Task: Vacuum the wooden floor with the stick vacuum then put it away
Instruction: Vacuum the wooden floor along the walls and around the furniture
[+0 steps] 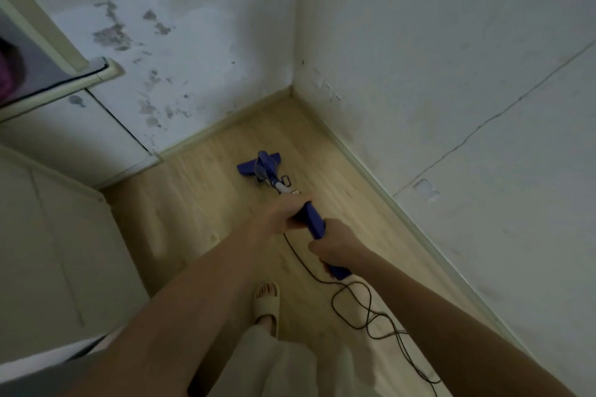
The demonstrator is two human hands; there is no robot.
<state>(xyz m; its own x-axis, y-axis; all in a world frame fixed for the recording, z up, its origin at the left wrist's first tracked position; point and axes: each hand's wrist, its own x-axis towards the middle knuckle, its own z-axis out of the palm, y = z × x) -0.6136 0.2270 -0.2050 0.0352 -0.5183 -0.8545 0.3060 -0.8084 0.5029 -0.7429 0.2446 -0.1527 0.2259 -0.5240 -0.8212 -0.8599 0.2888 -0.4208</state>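
Stick vacuum point(292, 200) — blue, with a pale tube — slants from both hands down toward the room's corner, its head flat on the wooden floor point(206, 190). Left hand point(277, 214) and right hand point(335, 245) wrap their fingers round the handle; a black cord point(354, 309) trails behind.

Floor: pale wood-plank floor point(206, 203), running into a corner.
On it: blue vacuum head point(258, 164), tangled black cord point(358, 309), apparently beige slipper point(267, 303).
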